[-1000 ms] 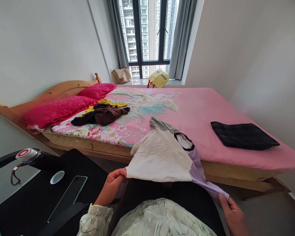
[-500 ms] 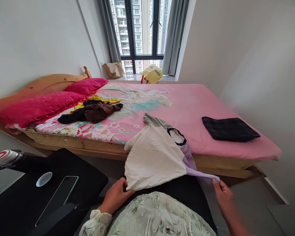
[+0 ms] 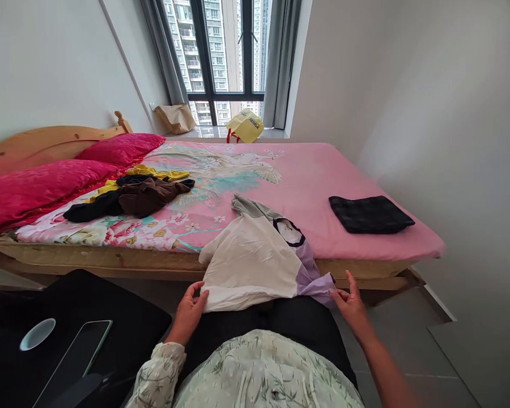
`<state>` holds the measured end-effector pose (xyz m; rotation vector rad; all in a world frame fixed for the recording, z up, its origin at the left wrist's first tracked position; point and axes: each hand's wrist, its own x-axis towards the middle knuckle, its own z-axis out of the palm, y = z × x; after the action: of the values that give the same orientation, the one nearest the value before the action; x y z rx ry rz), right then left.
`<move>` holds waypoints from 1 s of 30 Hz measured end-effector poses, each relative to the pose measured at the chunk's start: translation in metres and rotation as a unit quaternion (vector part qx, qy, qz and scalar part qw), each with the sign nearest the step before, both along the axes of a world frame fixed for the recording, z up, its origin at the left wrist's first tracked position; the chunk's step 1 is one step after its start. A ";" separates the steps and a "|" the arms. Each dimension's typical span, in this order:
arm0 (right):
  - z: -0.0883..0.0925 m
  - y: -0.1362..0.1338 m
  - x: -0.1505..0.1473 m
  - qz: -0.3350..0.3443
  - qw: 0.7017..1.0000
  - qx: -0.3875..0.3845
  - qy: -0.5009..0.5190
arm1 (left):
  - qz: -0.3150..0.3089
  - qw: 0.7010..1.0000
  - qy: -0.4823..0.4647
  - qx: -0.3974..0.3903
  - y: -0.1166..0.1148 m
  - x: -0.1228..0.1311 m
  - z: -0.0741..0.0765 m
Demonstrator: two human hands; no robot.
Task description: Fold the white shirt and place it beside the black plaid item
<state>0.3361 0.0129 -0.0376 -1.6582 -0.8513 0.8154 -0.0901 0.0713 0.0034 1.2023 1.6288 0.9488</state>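
A T-shirt (image 3: 250, 260) in white, grey and lilac lies over the bed's near edge and my lap, its dark-trimmed neckline turned toward the right. My left hand (image 3: 190, 311) pinches its lower left edge between thumb and fingers. At the lilac lower right corner, my right hand (image 3: 352, 309) grips the cloth by the thumb, with the index finger raised away from it. How much fabric sits between the fingers is partly hidden.
The bed (image 3: 306, 170) carries a dark folded cloth (image 3: 370, 215) on the right and a pile of brown, black and yellow clothes (image 3: 147, 195) on the left, near red pillows (image 3: 46, 184). Beside me, a black surface (image 3: 131, 317) holds a phone (image 3: 76, 357) and a small white cup (image 3: 38, 334).
My right hand has moved left and up, and the stretched lilac part now lies gathered near the shirt body. My left hand has risen slightly along the left edge. The view has shifted right.
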 end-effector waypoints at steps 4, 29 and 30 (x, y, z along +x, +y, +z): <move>0.004 -0.010 0.003 0.156 0.988 -0.018 0.000 | -0.126 0.992 -0.019 0.014 -0.016 -0.008 -0.005; 0.231 0.007 0.040 -0.024 0.842 0.212 -0.495 | -0.113 0.836 0.375 0.384 0.018 -0.026 0.220; 0.259 0.008 0.038 -0.060 0.858 0.181 -0.478 | -0.087 0.835 0.378 0.391 0.023 -0.025 0.247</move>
<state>0.3739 0.0206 0.2219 -1.7089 -1.4398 -0.3365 -0.1152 0.0943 0.2500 2.4994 1.6780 1.1371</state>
